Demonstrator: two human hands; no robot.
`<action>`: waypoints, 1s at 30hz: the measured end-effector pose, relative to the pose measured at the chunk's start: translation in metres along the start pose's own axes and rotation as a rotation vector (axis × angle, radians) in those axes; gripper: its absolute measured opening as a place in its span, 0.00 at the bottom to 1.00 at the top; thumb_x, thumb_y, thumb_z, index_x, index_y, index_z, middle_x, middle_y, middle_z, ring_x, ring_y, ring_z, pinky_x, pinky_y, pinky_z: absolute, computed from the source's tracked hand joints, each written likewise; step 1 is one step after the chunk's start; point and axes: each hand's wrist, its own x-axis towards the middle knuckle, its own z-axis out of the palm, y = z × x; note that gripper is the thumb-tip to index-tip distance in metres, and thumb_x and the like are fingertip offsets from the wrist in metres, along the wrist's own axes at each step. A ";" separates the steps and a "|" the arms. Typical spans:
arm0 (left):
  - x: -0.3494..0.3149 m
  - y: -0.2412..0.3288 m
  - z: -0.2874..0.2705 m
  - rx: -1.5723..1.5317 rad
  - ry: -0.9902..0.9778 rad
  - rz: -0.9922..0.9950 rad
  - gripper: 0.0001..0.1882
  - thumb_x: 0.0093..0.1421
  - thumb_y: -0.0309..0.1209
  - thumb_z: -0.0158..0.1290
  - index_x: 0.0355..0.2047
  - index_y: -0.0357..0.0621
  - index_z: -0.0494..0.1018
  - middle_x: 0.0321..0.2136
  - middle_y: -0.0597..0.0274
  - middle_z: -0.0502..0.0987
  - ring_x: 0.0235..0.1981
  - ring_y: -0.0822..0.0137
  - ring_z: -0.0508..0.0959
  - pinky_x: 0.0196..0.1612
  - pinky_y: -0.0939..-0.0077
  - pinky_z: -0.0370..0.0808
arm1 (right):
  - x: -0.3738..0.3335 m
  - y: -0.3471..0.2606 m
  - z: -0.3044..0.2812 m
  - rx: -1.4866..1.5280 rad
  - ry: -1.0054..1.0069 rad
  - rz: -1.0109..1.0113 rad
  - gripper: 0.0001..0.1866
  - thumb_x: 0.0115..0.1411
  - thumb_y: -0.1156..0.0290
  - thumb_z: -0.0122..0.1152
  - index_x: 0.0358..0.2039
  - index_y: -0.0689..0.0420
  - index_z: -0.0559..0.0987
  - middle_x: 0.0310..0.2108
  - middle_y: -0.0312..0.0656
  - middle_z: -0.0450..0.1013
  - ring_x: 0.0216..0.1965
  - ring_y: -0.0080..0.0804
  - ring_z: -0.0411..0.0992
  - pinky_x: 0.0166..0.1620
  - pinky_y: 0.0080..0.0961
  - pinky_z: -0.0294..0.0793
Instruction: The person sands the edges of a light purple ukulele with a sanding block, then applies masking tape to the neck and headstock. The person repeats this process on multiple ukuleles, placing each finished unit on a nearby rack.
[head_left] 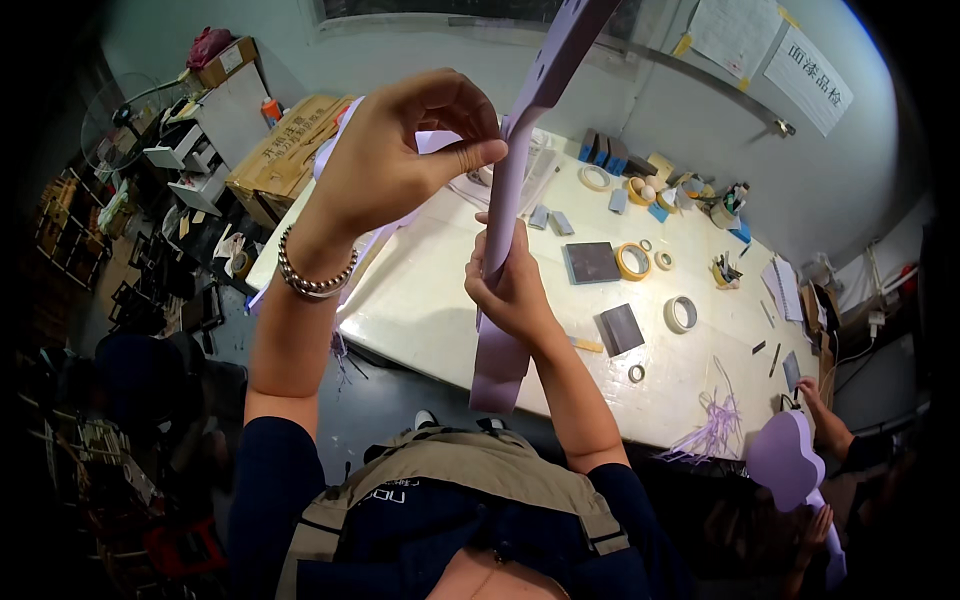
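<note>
A light purple guitar (512, 165) is held upright before me, seen nearly edge-on. Its headstock with small holes points up and its body hangs over the table's front edge. My right hand (515, 285) wraps around the neck at mid-length. Higher up, my left hand (405, 150) is curled in a pinch, thumb and fingertips at the neck's edge near the headstock. Whatever lies between those fingertips is too small to make out. Behind the left forearm, another purple piece (385, 235) lies partly hidden on the white table (440, 315).
Tape rolls (681, 314), dark sanding blocks (592, 262) and a pile of purple strips (708, 425) lie on the table. At right, another person's hand (817, 525) holds a purple guitar (787, 460). A cardboard box (290, 140) and a fan (122, 115) stand at left.
</note>
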 end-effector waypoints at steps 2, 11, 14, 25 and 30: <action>0.002 -0.004 -0.001 0.035 -0.007 0.068 0.09 0.50 0.23 0.60 0.30 0.36 0.70 0.27 0.64 0.73 0.31 0.72 0.76 0.38 0.77 0.73 | 0.000 -0.001 0.001 -0.003 0.005 0.004 0.30 0.49 0.76 0.55 0.53 0.59 0.56 0.30 0.48 0.66 0.30 0.39 0.69 0.36 0.32 0.69; -0.024 -0.024 0.024 0.602 0.371 0.479 0.07 0.53 0.18 0.53 0.33 0.35 0.68 0.29 0.57 0.72 0.33 0.62 0.75 0.39 0.70 0.73 | 0.001 -0.008 0.005 0.001 -0.025 0.043 0.31 0.49 0.75 0.56 0.54 0.58 0.56 0.31 0.49 0.66 0.32 0.42 0.70 0.38 0.33 0.69; -0.022 -0.025 0.030 0.561 0.480 0.489 0.06 0.51 0.18 0.57 0.30 0.36 0.73 0.29 0.57 0.73 0.33 0.64 0.76 0.38 0.72 0.76 | 0.002 -0.008 0.005 -0.064 0.016 0.030 0.32 0.51 0.72 0.58 0.54 0.59 0.56 0.31 0.48 0.67 0.33 0.42 0.69 0.39 0.33 0.68; -0.055 -0.028 0.036 0.519 0.517 0.463 0.03 0.51 0.21 0.56 0.26 0.40 0.73 0.30 0.59 0.73 0.29 0.62 0.77 0.39 0.71 0.75 | 0.022 0.021 -0.008 0.054 0.075 -0.099 0.50 0.52 0.26 0.23 0.54 0.62 0.57 0.27 0.36 0.61 0.29 0.24 0.63 0.35 0.22 0.64; -0.139 -0.004 0.043 0.221 0.313 0.222 0.06 0.60 0.29 0.49 0.27 0.42 0.68 0.32 0.58 0.67 0.40 0.53 0.78 0.51 0.51 0.69 | 0.053 0.046 -0.048 0.225 0.219 -0.027 0.48 0.53 0.27 0.23 0.51 0.62 0.60 0.24 0.35 0.63 0.26 0.22 0.65 0.31 0.19 0.66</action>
